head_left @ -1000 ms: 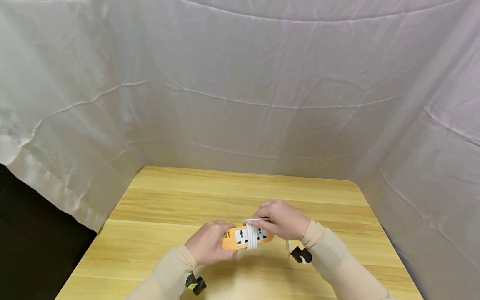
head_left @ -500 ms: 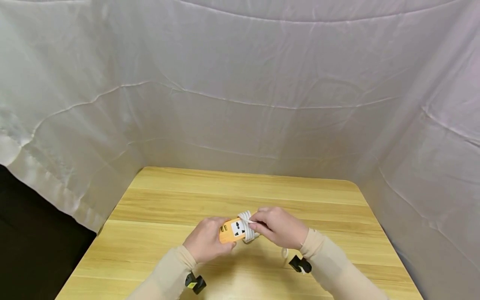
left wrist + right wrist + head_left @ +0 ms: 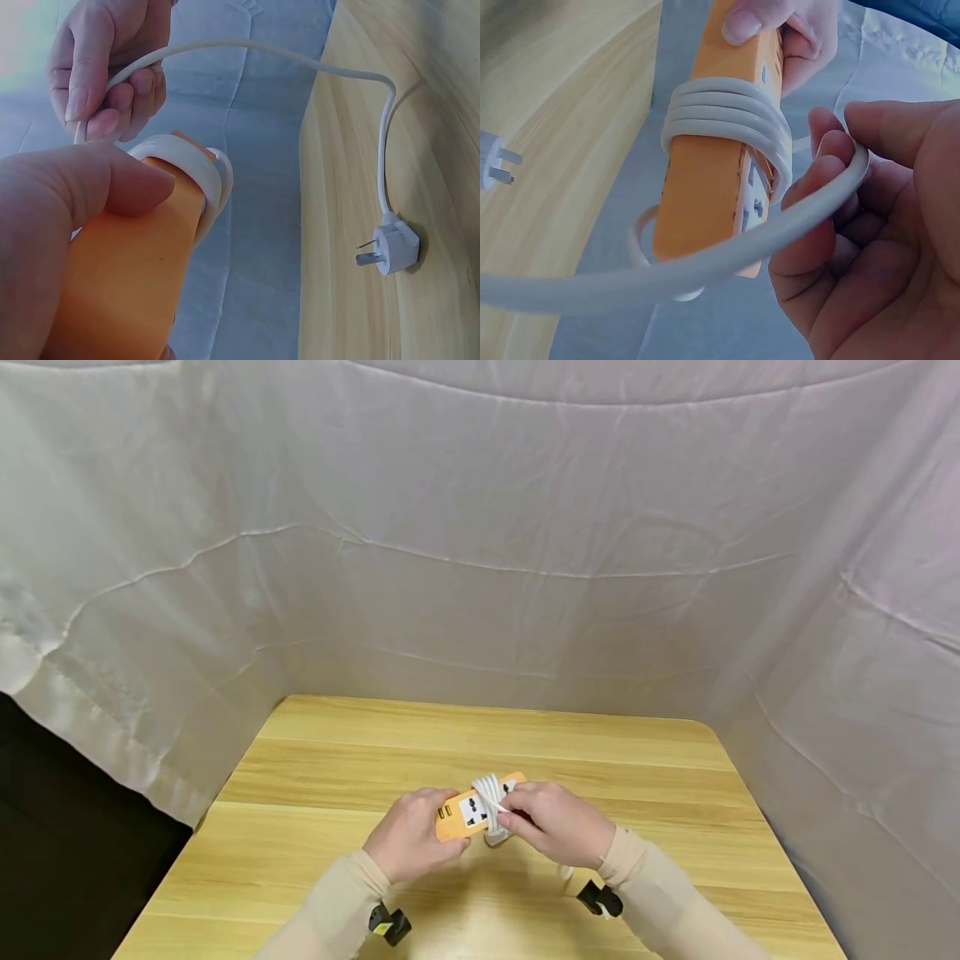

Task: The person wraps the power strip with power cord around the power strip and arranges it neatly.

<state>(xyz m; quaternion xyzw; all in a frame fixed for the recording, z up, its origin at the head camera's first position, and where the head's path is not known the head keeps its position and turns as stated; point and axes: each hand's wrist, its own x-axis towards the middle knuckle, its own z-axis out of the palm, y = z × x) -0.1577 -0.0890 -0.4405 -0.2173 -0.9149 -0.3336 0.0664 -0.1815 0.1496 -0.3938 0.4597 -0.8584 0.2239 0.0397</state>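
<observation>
An orange power strip (image 3: pixel 452 828) with white sockets and two USB ports is held up by my left hand (image 3: pixel 411 835), which grips its left end with thumb and fingers on opposite sides. Several turns of white cord (image 3: pixel 724 109) wrap round the strip's middle. My right hand (image 3: pixel 558 820) pinches the cord between thumb and fingers, close to the wraps. From there the free length runs down to a white plug (image 3: pixel 397 247) at the wooden tabletop, its prongs showing in both wrist views.
The wooden table (image 3: pixel 360 752) spreads beneath both hands. Pale grey curtains (image 3: pixel 480 610) hang behind and on both sides. A dark area (image 3: pixel 75 827) lies at the left. Black wrist cameras (image 3: pixel 600 898) are strapped under the sleeves.
The strip has turned in my left hand, its right end now higher. My right hand, holding the cord, has moved from above the strip to in front of its wraps.
</observation>
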